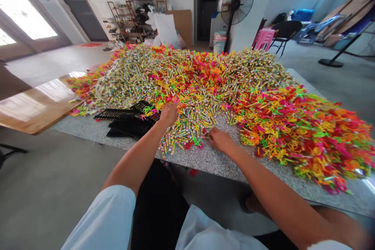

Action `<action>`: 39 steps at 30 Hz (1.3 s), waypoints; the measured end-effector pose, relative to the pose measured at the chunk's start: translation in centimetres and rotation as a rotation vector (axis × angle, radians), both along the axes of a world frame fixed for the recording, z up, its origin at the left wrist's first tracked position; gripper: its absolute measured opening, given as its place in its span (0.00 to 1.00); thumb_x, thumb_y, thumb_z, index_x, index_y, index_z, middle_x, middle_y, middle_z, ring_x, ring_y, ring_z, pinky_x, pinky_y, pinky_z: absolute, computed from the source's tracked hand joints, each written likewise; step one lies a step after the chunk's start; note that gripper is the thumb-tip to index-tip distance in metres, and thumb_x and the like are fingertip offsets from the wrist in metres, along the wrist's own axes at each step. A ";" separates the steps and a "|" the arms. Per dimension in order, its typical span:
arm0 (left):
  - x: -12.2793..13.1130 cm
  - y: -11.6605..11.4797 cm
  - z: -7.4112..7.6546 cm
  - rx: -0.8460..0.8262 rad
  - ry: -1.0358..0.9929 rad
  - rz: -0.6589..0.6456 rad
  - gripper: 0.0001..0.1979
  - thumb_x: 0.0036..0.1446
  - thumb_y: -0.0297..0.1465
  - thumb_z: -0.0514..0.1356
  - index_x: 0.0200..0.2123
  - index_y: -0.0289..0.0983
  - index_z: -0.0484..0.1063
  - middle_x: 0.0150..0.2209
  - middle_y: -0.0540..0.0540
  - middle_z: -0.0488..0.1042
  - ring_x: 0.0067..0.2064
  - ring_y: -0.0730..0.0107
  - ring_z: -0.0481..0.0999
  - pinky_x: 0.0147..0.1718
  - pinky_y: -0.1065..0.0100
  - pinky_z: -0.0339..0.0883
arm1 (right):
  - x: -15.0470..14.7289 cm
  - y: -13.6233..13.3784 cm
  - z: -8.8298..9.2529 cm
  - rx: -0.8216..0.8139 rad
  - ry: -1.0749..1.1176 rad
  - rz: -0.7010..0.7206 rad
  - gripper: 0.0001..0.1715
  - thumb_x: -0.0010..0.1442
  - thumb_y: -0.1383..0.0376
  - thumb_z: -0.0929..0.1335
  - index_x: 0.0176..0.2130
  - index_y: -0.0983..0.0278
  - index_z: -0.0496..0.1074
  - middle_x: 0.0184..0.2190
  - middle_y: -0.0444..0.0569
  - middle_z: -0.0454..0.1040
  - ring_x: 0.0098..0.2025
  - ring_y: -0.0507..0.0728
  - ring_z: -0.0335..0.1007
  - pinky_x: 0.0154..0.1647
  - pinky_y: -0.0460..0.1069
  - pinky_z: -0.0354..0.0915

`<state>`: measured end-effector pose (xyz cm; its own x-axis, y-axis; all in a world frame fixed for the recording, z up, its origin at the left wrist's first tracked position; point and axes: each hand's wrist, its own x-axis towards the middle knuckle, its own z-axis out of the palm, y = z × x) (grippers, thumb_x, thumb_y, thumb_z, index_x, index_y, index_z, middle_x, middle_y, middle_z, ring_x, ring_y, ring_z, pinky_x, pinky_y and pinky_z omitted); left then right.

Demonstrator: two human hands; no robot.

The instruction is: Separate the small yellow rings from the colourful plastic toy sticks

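Note:
My left hand (169, 114) is at the near edge of the heap, fingers curled down among bright plastic pieces (173, 99). What it grips, if anything, is hidden. Lower and to the right, my right hand (222, 140) is closed in a pinch just over the stone tabletop (216, 160); whatever is between its fingertips is too small to make out. Between both hands lie many short, yellowish printed sticks (190, 123) with pale ends. A few green and pink plastic pieces (197, 140) rest near the table's front edge. Black slotted plastic trays (129, 127) are stacked left of my left hand.
A large mound of the printed sticks (131, 70) covers the back of the table. Red, yellow and green loop-shaped pieces (299, 125) form a heap on the right. A wooden table (35, 115) adjoins at left. Behind stand a fan (236, 4) and pink stools (263, 38).

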<state>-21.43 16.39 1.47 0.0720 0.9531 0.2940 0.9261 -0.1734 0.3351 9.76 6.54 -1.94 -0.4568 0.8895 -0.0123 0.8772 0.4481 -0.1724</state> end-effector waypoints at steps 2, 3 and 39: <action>-1.0 0.3 0.9 -0.013 -0.193 0.067 0.16 0.56 0.28 0.61 0.48 0.38 0.79 0.45 0.41 0.80 0.51 0.53 0.74 0.56 0.57 0.64 | 1.2 -0.1 0.2 -0.019 0.072 -0.050 0.12 0.66 0.62 0.64 0.45 0.64 0.73 0.45 0.56 0.77 0.44 0.61 0.76 0.43 0.50 0.65; -1.2 0.3 1.3 -0.018 -0.342 0.115 0.13 0.55 0.29 0.62 0.44 0.37 0.79 0.41 0.42 0.80 0.48 0.56 0.76 0.53 0.58 0.66 | 1.7 -0.2 0.3 -0.029 0.137 -0.075 0.11 0.66 0.62 0.65 0.43 0.64 0.73 0.42 0.55 0.78 0.43 0.60 0.76 0.43 0.50 0.65; 13.8 -10.7 -2.2 -0.349 -1.144 -0.355 0.33 0.65 0.39 0.59 0.69 0.40 0.53 0.39 0.45 0.78 0.31 0.70 0.77 0.31 0.66 0.76 | 1.4 -4.4 1.0 -0.253 1.379 -0.318 0.17 0.60 0.54 0.70 0.43 0.62 0.72 0.30 0.45 0.78 0.20 0.50 0.64 0.20 0.46 0.64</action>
<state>-7.63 5.69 -0.75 0.2115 0.9729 0.0930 -0.0064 -0.0938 0.9956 11.19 2.12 -0.98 -0.0205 0.9950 0.0977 0.0033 0.0978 -0.9952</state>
